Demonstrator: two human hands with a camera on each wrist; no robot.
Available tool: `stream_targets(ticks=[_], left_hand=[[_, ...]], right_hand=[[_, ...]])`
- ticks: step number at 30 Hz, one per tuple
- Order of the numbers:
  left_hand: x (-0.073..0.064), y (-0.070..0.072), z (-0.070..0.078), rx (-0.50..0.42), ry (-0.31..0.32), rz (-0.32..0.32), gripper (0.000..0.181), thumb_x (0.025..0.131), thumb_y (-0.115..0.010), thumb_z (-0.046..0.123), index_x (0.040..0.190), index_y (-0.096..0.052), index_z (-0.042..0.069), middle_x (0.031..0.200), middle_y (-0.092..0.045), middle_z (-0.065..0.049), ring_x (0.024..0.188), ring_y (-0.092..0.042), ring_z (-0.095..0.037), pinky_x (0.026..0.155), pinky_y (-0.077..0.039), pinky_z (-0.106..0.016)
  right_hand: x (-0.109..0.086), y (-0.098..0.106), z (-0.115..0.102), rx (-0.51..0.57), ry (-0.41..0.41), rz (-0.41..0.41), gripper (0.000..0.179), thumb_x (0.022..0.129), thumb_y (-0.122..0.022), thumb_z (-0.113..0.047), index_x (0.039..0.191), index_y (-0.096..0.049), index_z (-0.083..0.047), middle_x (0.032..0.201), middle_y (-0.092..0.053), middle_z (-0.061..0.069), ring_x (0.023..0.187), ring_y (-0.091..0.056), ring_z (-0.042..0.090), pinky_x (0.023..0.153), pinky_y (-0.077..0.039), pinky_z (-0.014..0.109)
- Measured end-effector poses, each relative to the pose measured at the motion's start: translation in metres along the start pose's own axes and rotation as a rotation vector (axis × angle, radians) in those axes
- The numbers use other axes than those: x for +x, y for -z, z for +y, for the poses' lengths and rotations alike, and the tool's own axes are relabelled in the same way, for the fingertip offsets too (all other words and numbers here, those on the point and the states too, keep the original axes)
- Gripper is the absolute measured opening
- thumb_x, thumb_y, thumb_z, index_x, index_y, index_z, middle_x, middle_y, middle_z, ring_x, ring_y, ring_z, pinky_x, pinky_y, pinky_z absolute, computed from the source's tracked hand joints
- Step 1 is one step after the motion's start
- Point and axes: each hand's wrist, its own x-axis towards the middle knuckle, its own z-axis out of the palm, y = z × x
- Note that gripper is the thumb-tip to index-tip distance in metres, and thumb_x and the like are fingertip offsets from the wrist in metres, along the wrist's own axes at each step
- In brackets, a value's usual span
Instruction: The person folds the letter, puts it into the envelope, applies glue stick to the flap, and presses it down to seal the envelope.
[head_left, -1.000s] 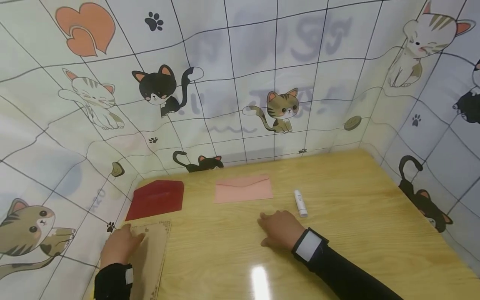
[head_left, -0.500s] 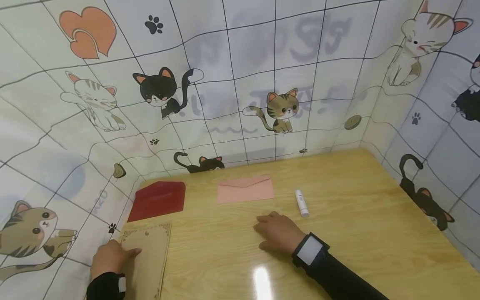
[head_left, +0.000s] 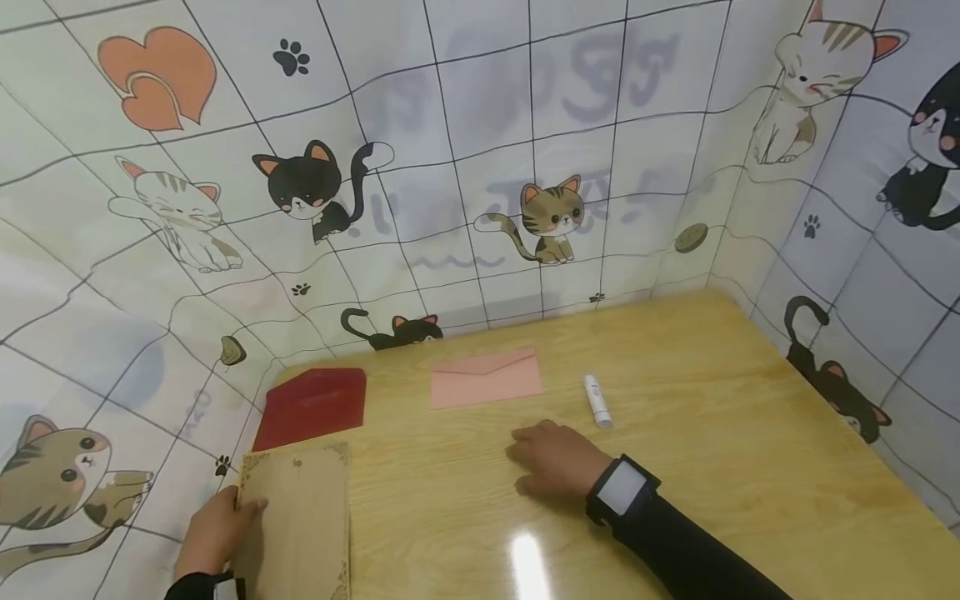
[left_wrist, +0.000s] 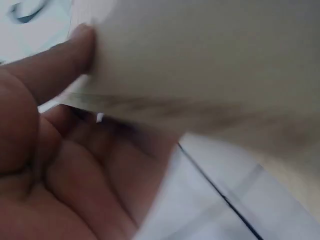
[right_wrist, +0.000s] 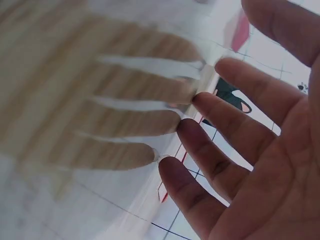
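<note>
My left hand point(head_left: 213, 529) pinches the left edge of a tan sheet of paper point(head_left: 303, 533) with a brown ornamental border. In the left wrist view the thumb lies over the paper point(left_wrist: 200, 55) and the fingers are beneath it. Whether it is one sheet or a stack I cannot tell. My right hand point(head_left: 561, 458) rests its fingertips on the table, holding nothing. In the right wrist view its fingers point(right_wrist: 235, 120) are spread and nearly straight, mirrored in the glossy tabletop. A white glue stick point(head_left: 597, 402) lies just beyond the right hand.
A dark red envelope point(head_left: 313, 407) lies beyond the paper at the table's left edge. Right of it is a pink envelope point(head_left: 486, 379). White sheeting with cat drawings point(head_left: 435, 200) hangs along the back and both sides of the wooden table point(head_left: 712, 467).
The left hand has slid down toward me along the paper's left edge and now grips it there. The paper has shifted slightly right. The right hand has stayed almost still.
</note>
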Motion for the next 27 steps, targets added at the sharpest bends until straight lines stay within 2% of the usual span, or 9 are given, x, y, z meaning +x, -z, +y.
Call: stream_targets(ticks=[2,5,9,11,13,17,21,25,27], left_hand=[[-0.002,0.003,0.017,-0.075,-0.056,0.038,0.066,0.099,-0.05,0.052,0.121,-0.048,-0.01,0.103,-0.062,-0.031,0.085,-0.059,-0.034,0.069,-0.05,-0.047],[-0.002,-0.001,0.058,-0.267,-0.159,0.133,0.063,0.097,-0.049,0.056,0.115,-0.046,-0.005,0.083,-0.056,-0.022,0.068,-0.055,-0.028,0.056,-0.048,-0.04],[0.0,-0.012,0.124,-0.563,-0.305,0.24,0.05,0.094,-0.058,0.051,0.108,-0.051,0.004,0.069,-0.056,-0.008,0.055,-0.056,-0.021,0.045,-0.048,-0.033],[-0.001,-0.016,0.158,-0.682,-0.356,0.244,0.045,0.093,-0.061,0.049,0.113,-0.056,0.008,0.075,-0.066,-0.009,0.062,-0.064,-0.022,0.05,-0.053,-0.034],[-0.001,-0.022,0.189,-0.766,-0.405,0.222,0.043,0.092,-0.063,0.049,0.116,-0.059,0.013,0.08,-0.071,-0.011,0.067,-0.067,-0.025,0.053,-0.056,-0.035],[0.003,-0.04,0.241,-0.894,-0.491,0.123,0.043,0.09,-0.066,0.048,0.116,-0.06,0.014,0.083,-0.073,-0.012,0.07,-0.068,-0.03,0.055,-0.057,-0.036],[0.005,-0.063,0.271,-1.004,-0.512,0.026,0.042,0.089,-0.068,0.046,0.112,-0.06,0.012,0.081,-0.072,-0.011,0.067,-0.067,-0.032,0.052,-0.056,-0.035],[0.004,-0.08,0.285,-1.087,-0.493,-0.012,0.04,0.09,-0.067,0.044,0.111,-0.06,0.01,0.083,-0.073,-0.013,0.068,-0.068,-0.034,0.052,-0.058,-0.038],[0.003,-0.085,0.289,-1.114,-0.486,-0.023,0.042,0.091,-0.067,0.044,0.113,-0.06,0.01,0.087,-0.074,-0.015,0.071,-0.069,-0.035,0.054,-0.059,-0.04]], right_hand=[[0.004,0.004,0.005,0.064,-0.011,0.005,0.053,0.089,-0.068,-0.042,0.133,-0.061,-0.012,0.138,-0.059,0.011,0.123,-0.052,0.031,0.102,-0.047,0.051],[0.008,0.009,0.011,0.258,-0.062,0.025,0.062,0.091,-0.064,-0.048,0.141,-0.053,-0.012,0.139,-0.058,0.01,0.123,-0.053,0.026,0.103,-0.047,0.049],[0.012,0.017,0.012,0.598,-0.089,0.064,0.073,0.091,-0.062,-0.055,0.152,-0.036,-0.025,0.151,-0.047,0.004,0.128,-0.049,0.021,0.102,-0.048,0.049],[0.014,0.022,0.011,0.77,-0.072,0.082,0.074,0.092,-0.063,-0.052,0.154,-0.028,-0.031,0.155,-0.04,0.002,0.131,-0.046,0.021,0.103,-0.047,0.049],[0.016,0.027,0.009,0.938,-0.047,0.106,0.074,0.095,-0.063,-0.043,0.155,-0.023,-0.031,0.157,-0.036,0.005,0.132,-0.045,0.024,0.104,-0.047,0.05],[0.018,0.036,0.009,1.133,-0.067,0.214,0.062,0.096,-0.064,-0.032,0.15,-0.036,-0.026,0.143,-0.053,0.011,0.121,-0.055,0.027,0.097,-0.051,0.047],[0.015,0.035,0.011,1.208,-0.143,0.325,0.044,0.092,-0.069,-0.029,0.133,-0.058,-0.015,0.116,-0.07,0.013,0.098,-0.066,0.032,0.081,-0.058,0.044],[0.01,0.032,0.015,1.322,-0.206,0.352,0.041,0.088,-0.074,-0.025,0.123,-0.063,-0.008,0.104,-0.074,0.014,0.089,-0.068,0.039,0.07,-0.061,0.049],[0.009,0.032,0.016,1.35,-0.217,0.367,0.043,0.086,-0.076,-0.023,0.123,-0.063,-0.005,0.103,-0.074,0.015,0.089,-0.068,0.04,0.07,-0.06,0.05]])
